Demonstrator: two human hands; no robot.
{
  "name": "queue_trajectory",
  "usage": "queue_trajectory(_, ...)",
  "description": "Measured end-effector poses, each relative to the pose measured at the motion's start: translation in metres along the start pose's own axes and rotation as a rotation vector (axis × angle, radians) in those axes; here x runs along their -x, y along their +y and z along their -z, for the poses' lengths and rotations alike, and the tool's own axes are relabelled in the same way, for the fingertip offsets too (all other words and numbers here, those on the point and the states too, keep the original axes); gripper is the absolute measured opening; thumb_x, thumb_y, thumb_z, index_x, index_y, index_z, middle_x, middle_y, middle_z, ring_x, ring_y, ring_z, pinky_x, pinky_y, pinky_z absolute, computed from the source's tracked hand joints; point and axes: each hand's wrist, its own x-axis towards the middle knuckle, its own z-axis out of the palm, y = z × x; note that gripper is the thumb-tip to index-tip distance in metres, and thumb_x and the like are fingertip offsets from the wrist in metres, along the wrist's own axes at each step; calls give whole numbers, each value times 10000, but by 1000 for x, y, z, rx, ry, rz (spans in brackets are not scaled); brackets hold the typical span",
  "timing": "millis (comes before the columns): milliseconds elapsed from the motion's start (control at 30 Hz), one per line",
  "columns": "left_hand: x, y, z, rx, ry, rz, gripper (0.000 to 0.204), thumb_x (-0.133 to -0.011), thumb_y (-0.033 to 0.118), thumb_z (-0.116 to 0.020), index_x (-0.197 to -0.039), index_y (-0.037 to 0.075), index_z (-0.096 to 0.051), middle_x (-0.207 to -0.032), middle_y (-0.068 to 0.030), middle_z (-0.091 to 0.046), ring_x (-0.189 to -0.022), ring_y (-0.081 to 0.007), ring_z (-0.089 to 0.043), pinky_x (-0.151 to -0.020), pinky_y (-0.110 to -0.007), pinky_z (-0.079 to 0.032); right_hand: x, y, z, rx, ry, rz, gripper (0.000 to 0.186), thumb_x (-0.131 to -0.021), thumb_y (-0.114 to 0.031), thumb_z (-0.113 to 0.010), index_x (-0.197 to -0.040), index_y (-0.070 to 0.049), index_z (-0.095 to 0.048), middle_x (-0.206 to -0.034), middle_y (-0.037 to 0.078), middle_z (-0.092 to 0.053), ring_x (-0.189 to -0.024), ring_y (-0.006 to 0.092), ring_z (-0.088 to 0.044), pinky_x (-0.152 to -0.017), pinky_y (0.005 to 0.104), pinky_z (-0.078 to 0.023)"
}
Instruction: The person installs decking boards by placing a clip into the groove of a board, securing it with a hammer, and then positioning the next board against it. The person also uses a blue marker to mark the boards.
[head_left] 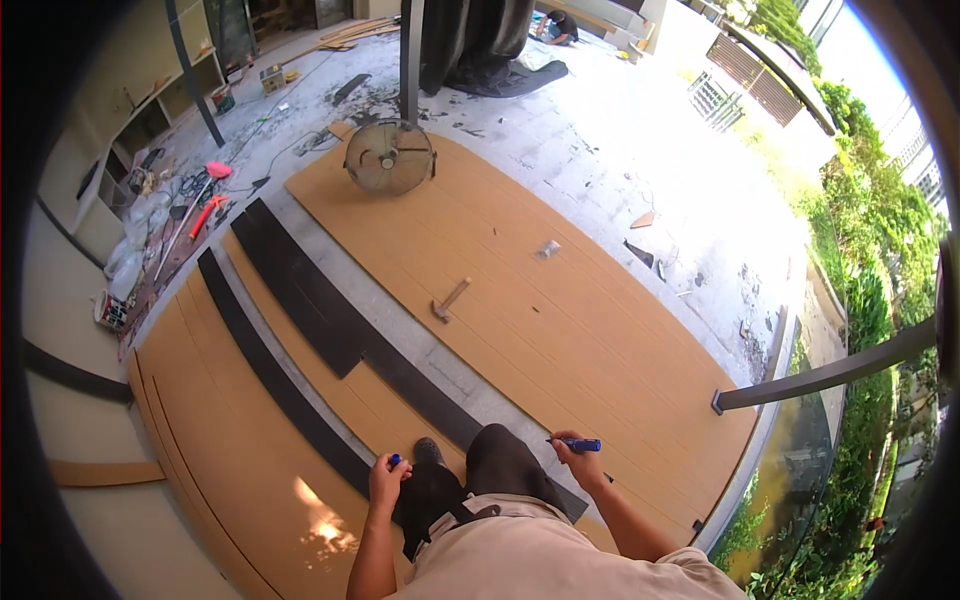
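Note:
A blue marker [583, 445] is held in my right hand [578, 466], its dark tip pointing left over the edge of the wooden decking. Pinched in the fingers of my left hand [386, 482] is a small blue marker cap [395, 460]. Below my hands, long black strips [300, 285] and narrow tan boards [380, 412] lie side by side on the floor. On the wide tan decking [560, 335] ahead of me rests a claw hammer [450, 300] with a wooden handle.
A round floor fan [390, 158] stands at the decking's far end near a grey post [411, 60]. A small clear packet [547, 249] sits on the boards. Tools and bags clutter the far left. Another person [557, 28] crouches far off. Greenery lines the right side.

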Motion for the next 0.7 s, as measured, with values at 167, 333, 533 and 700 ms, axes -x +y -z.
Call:
queue_trajectory(167, -59, 59, -40, 80, -16, 34, 100, -978, 86, -625, -1030, 5, -596, -852, -84, -717, -675, -136, -659, -647, -274, -552, -69, -24, 44, -61, 125, 5, 183, -969, -217, -696, -1038, -49, -719, -770, -19, -622, -643, 58, -519, -565, 234, -431)
queue_trajectory(333, -104, 46, -83, 179, 134, 141, 86, -980, 82, -602, -1016, 5, -585, -846, -98, -710, -680, -148, -666, -634, -276, -547, -195, -59, 104, -22, 56, 17, 212, -982, -246, -679, -1032, -43, -719, -741, -32, -617, -635, 31, -505, -549, 216, -399)
queue_trajectory(533, -101, -49, -181, 420, 635, 402, 83, -957, 92, -625, -995, 65, -556, -782, -111, -713, -569, -179, -666, -504, -318, -553, -412, -147, 148, 262, -218, 193, 242, -963, -217, -696, -1023, 17, -700, -883, 52, -734, -819, 107, -661, -722, 283, -519)
queue_trajectory(700, -87, -25, -309, 404, 717, 447, 179, -978, 92, -628, -1092, -13, -538, -879, -137, -707, -672, -203, -692, -587, -332, -577, -534, -194, 166, 364, -382, 224, 177, -975, -180, -661, -1017, -11, -687, -869, 34, -714, -750, 81, -619, -659, 256, -491)
